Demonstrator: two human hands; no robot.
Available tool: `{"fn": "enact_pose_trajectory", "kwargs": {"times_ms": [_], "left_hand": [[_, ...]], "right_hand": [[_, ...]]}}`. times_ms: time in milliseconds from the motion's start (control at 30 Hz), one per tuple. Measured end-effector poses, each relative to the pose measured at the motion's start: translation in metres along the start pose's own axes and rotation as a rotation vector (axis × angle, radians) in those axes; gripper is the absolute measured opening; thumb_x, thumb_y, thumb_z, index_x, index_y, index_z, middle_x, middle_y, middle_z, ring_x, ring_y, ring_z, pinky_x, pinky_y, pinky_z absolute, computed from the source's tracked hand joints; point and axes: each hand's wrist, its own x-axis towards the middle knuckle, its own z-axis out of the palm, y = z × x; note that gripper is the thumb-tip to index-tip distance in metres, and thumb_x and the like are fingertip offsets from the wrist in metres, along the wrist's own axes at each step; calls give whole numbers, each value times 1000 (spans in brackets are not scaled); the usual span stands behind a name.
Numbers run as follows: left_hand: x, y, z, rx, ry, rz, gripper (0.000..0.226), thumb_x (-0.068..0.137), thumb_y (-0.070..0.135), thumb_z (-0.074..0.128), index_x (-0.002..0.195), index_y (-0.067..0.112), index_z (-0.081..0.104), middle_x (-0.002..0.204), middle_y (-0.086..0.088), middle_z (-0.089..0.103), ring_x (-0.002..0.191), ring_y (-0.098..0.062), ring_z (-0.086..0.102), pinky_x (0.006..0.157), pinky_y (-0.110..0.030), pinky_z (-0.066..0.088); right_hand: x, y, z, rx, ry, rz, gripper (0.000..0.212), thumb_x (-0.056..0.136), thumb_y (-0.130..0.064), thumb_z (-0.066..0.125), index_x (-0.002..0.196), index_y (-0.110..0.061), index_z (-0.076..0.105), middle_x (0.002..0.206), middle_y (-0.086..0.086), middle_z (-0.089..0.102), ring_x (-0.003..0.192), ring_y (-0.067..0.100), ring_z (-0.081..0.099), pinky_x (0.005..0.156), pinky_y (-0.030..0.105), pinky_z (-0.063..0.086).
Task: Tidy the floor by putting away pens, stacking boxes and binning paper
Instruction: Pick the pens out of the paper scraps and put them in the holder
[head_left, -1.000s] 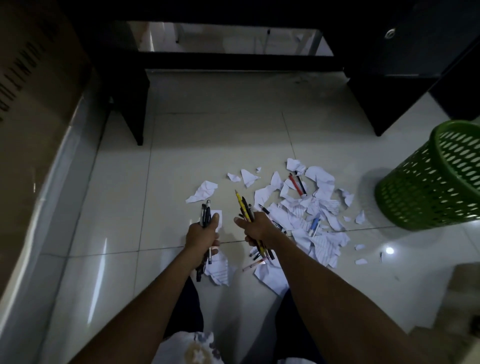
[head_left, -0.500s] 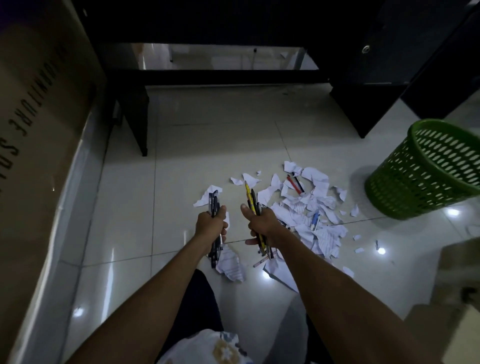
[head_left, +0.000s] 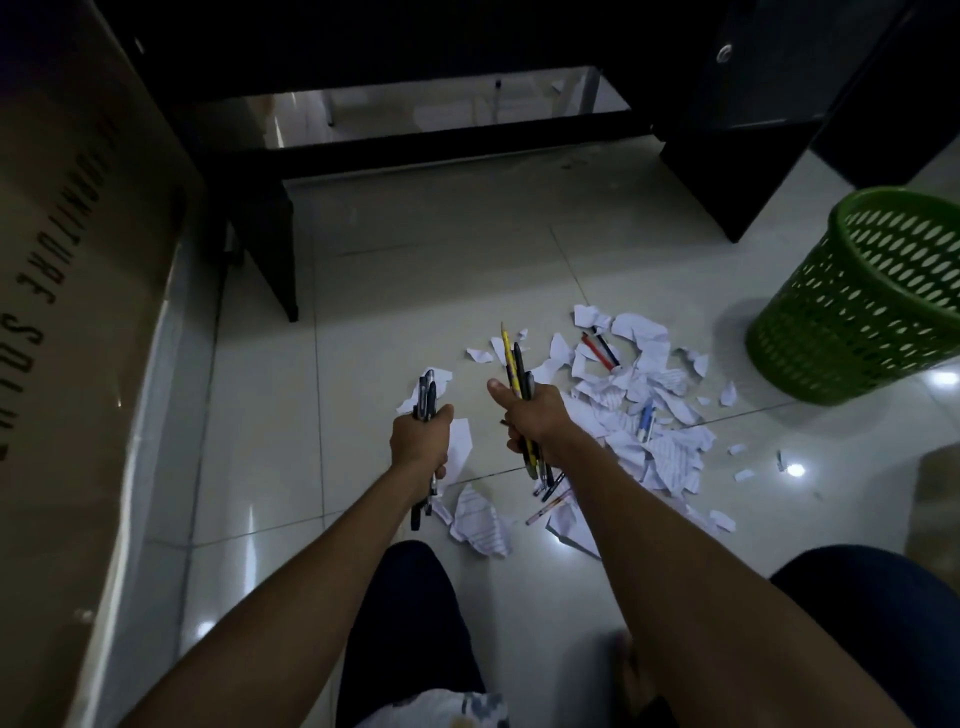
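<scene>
Above the floor, the left hand (head_left: 420, 435) is squeezing dark pens (head_left: 426, 397), and the right hand (head_left: 530, 415) is squeezing more pens (head_left: 511, 364) (one yellow) beside torn paper (head_left: 644, 395).

Dark desk frame (head_left: 275, 249) and black cabinet (head_left: 732, 161) on glossy pale tiles (head_left: 426, 270).

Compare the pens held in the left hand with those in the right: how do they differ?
The left bundle looks all dark; the right bundle includes a yellow pencil. The left bundle is thinner and tight; the right bundle splays at its lower end. Both are gripped mid-length.
</scene>
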Motion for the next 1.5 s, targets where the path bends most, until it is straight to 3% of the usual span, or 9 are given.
{"fn": "enact_pose_trajectory", "kwargs": {"times_ms": [67, 133, 333, 567, 667, 900, 1100, 1500], "left_hand": [[-1, 1, 4, 9, 37, 13, 40, 84, 27, 61, 113, -2, 61, 56, -6, 47, 38, -20, 39, 36, -18, 33], [-3, 3, 9, 23, 50, 19, 43, 82, 24, 60, 116, -2, 59, 57, -6, 48, 39, -21, 40, 37, -18, 33], [-8, 17, 30, 6, 111, 56, 15, 88, 26, 58, 95, 12, 58, 56, -5, 47, 39, -19, 39, 36, -17, 32], [-18, 33, 33, -31, 161, -49, 27, 89, 32, 61, 78, 8, 54, 56, -9, 47, 39, -21, 40, 38, -20, 34], [-40, 56, 25, -33, 159, -87, 23, 88, 26, 62, 76, 9, 55, 56, -7, 48, 41, -20, 39, 41, -22, 34], [-121, 143, -7, -16, 194, -120, 26, 86, 24, 66, 69, 11, 52, 54, -6, 48, 40, -21, 40, 44, -25, 38], [-197, 239, -32, -35, 183, -137, 24, 87, 20, 65, 69, 11, 52, 53, -7, 50, 33, -18, 40, 44, -23, 37], [-292, 432, -61, -82, 174, -38, 16, 86, 16, 62, 76, 10, 53, 56, -8, 50, 41, -19, 40, 43, -22, 36]], "right_hand": [[0, 1, -1, -15, -5, 3, 35, 85, -31, 71, 73, -13, 43, 58, 7, 36, 43, 17, 35, 42, 23, 40], [3, 1, -4, -38, -20, -7, 35, 84, -27, 73, 71, -13, 44, 59, 8, 37, 44, 18, 35, 42, 24, 39], [34, -13, -11, -139, 56, -38, 34, 85, -23, 70, 73, -10, 41, 55, 6, 38, 40, 19, 37, 38, 21, 33], [35, -19, -12, -187, 31, 9, 32, 90, -36, 63, 73, -12, 48, 62, 6, 49, 49, 19, 46, 38, 22, 36], [15, -43, -17, -205, -42, 59, 33, 89, -35, 65, 86, -3, 56, 60, 6, 46, 46, 19, 42, 39, 23, 37], [-56, -141, -37, -220, -78, 110, 36, 90, -29, 65, 68, -10, 44, 56, 7, 44, 39, 20, 41, 41, 26, 39], [-122, -248, -55, -282, -57, 87, 34, 89, -33, 66, 79, -7, 47, 60, 7, 46, 42, 20, 44, 38, 24, 39], [-208, -450, -76, -293, -27, 14, 34, 89, -28, 65, 68, -12, 45, 59, 7, 47, 40, 20, 40, 38, 22, 35]]}}
